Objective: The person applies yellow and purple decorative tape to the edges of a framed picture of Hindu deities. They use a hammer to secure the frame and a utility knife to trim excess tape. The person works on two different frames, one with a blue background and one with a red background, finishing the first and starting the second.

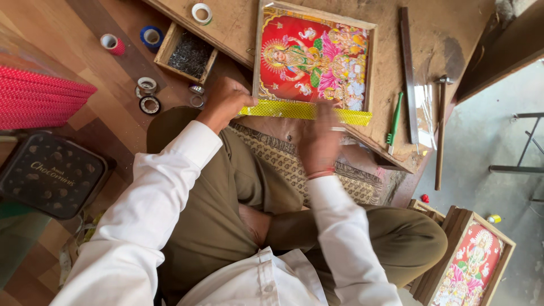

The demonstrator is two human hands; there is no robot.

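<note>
Framed picture (313, 59) flat on wooden surface (391, 34), near its front edge, red and multicoloured print already seated in a light wood frame. Yellow glitter strip (306, 111) laid along the frame's near edge, end to end; looks mostly in place, judged as being pressed down, not confirmed bonded. Left hand (225, 102) closed down on the strip's left end, fingers curled, pinning it. Right hand (321, 141) motion-blurred over the strip's right half, fingers roughly together and flat; cannot tell whether gripping or just smoothing. Other three frame edges bare, no strip visible there, so probably one side of four in progress. Green-handled tool (394, 119), dark wood strip (408, 73) and hammer (441, 130) idle toward the surface's right edge. Tape rolls (148, 85) and tray of small nails (190, 54) off the left edge. Second framed picture (470, 263) standing on floor, lower right.
</note>
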